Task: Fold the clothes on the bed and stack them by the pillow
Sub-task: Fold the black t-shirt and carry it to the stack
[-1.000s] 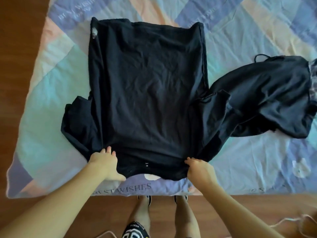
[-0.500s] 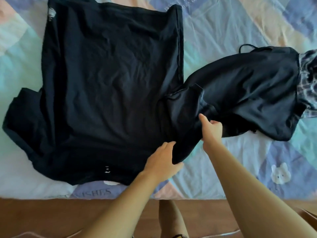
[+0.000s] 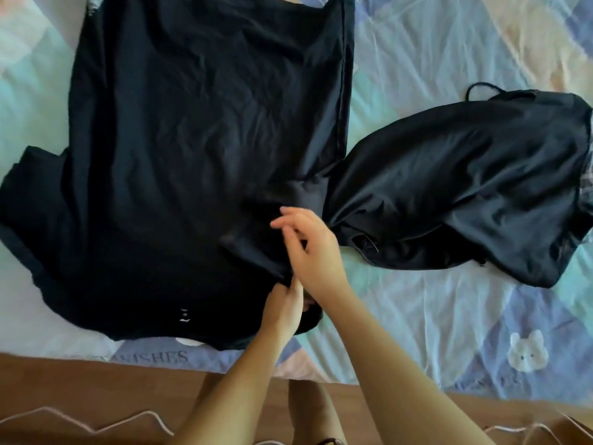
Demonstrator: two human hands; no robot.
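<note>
Both hands have shifted left: left hand (image 3: 284, 308) pinches the black shirt (image 3: 192, 149) edge, right hand (image 3: 313, 248) spread above; bare quilt (image 3: 417, 316) rightward.

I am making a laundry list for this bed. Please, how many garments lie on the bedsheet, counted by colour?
Black: 2, the large black T-shirt spread flat, and the shiny black strap garment crumpled to its right.
Checked grey and white: 1, a checked cloth only partly visible at the right edge.
Total: 3 on the pastel patchwork bedsheet.
</note>
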